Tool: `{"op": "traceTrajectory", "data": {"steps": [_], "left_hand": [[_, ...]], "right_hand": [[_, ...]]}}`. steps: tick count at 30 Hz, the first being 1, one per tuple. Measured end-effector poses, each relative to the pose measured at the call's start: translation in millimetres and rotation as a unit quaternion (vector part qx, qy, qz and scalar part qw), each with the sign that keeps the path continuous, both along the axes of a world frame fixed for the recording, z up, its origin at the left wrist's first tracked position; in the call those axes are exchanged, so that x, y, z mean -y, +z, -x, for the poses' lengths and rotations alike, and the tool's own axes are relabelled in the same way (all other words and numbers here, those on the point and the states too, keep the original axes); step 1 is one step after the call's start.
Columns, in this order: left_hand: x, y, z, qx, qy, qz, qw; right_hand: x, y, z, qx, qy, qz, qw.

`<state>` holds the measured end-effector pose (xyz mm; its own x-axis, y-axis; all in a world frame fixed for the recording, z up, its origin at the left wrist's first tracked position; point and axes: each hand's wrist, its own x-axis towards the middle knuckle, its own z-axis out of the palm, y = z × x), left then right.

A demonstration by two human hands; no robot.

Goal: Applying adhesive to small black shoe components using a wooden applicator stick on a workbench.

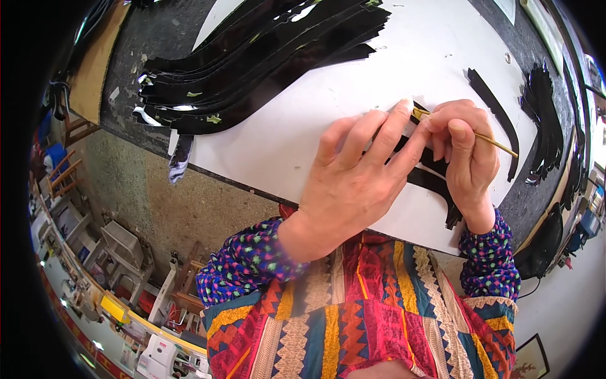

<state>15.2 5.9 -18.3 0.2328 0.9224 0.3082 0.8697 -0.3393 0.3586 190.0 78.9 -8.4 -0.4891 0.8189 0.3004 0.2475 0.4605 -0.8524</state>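
Observation:
My left hand (353, 170) lies over several curved black strips (430, 182) on a white board (252, 158), its fingers stretched out and pressing down on them. In my right hand (470, 151) is a thin brass-coloured stick tool (497, 144), pinched between thumb and fingers. Its flattened yellowish end is beside the tip of a left-hand finger, at the edge of a black strip. The fingers partly hide the strips under them. Right of my right hand, a single curved black strip (499, 114) lies apart on the board.
A large fanned pile of black strips (259, 76) covers the board's far left. Another black bundle (543, 126) sits at the right on the dark tabletop (142, 44). Below the table's left side are the floor (139, 170), wooden stools and a grey chair-like frame (126, 246).

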Motion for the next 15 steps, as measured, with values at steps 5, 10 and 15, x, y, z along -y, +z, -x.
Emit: {"op": "traceTrajectory", "data": {"steps": [5, 10, 15], "left_hand": [[-0.3, -1.1, 0.4, -0.003, -0.002, -0.003, 1.000], [-2.5, -4.7, 0.8, 0.019, -0.003, -0.001, 1.000], [-5.7, -6.9, 0.3, 0.031, -0.005, -0.020, 0.999]], "right_hand": [[-1.1, 3.6, -4.8, 0.014, 0.011, 0.029, 0.999], [3.7, 10.8, -11.5, -0.051, -0.088, 0.077, 0.992], [5.5, 7.4, -13.9, 0.186, -0.069, -0.190, 0.961]]}}
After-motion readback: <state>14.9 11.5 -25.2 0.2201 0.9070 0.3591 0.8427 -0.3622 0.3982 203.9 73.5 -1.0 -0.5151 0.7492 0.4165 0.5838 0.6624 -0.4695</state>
